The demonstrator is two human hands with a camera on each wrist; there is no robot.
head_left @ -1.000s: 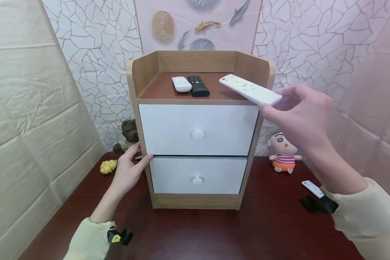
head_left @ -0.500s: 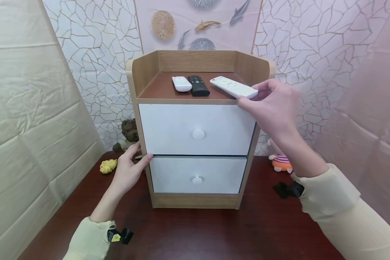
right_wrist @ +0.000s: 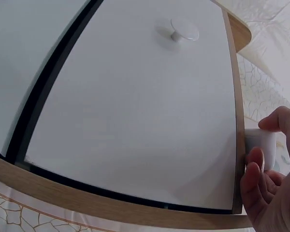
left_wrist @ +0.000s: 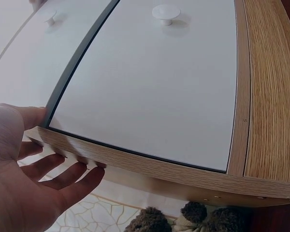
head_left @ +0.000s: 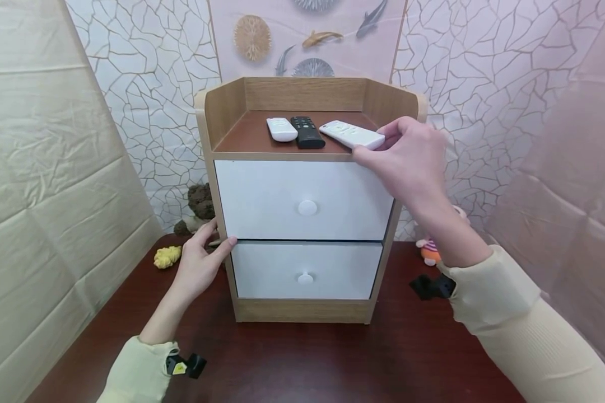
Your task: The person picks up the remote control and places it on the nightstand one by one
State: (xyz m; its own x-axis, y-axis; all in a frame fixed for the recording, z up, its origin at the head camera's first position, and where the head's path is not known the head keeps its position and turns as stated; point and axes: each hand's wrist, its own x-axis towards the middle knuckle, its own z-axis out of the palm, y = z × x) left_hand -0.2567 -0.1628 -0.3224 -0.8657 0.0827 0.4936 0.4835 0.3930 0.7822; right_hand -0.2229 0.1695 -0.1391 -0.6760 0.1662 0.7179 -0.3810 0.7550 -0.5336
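A wooden cabinet (head_left: 302, 311) with two white drawers stands on the dark red table. My right hand (head_left: 408, 162) pinches a white remote control (head_left: 352, 134) by its near end, low at the right of the cabinet top; whether it touches the surface I cannot tell. In the right wrist view, thumb and fingers hold the remote's end (right_wrist: 261, 147) at the edge. Left of it lie a black remote control (head_left: 307, 133) and a smaller white remote control (head_left: 282, 130), side by side. My left hand (head_left: 199, 263) grips the cabinet's left side, thumb on the front edge, fingers along the outer face.
Round white knobs, an upper knob (head_left: 307, 208) and a lower knob (head_left: 305, 278), stick out from the closed drawers. A raised wooden rim (head_left: 305, 94) borders the top. A yellow object (head_left: 167, 257) and brown plush toy (head_left: 200, 200) lie left; a doll (head_left: 429, 252) sits right, partly hidden.
My right hand has carried the white remote control left and slightly down onto or just above the cabinet top, beside the black one. My left hand has stayed put.
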